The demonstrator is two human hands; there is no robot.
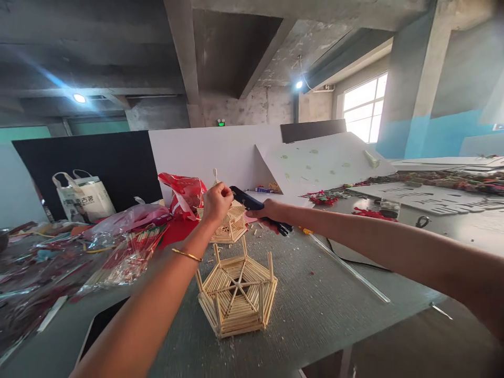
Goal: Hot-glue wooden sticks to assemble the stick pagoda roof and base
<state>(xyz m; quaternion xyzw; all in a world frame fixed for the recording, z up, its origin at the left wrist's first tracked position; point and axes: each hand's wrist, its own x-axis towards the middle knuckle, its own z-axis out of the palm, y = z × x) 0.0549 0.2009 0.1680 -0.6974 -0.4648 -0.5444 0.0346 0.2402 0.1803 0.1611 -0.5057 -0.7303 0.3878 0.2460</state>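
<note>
My left hand [218,200] is raised over the table with thumb and fingers pinched together; what is between them is too small to make out. Just right of it, my right hand [269,212] grips a black hand tool [246,198], whose narrow end points toward my left fingertips. Behind and below both hands stands a small tiered model of thin wooden sticks [228,231], partly covered by my left hand. Closer to me sits a six-sided wooden-stick frame [240,328] with upright posts at its corners and crossing sticks in its middle.
Plastic-wrapped bundles of sticks [126,257] and bags crowd the left side. A red plastic bag [183,191] stands behind my left hand. To the right lie a clear rod [350,270] and a black cord [362,263]. Stick scraps are scattered around the model.
</note>
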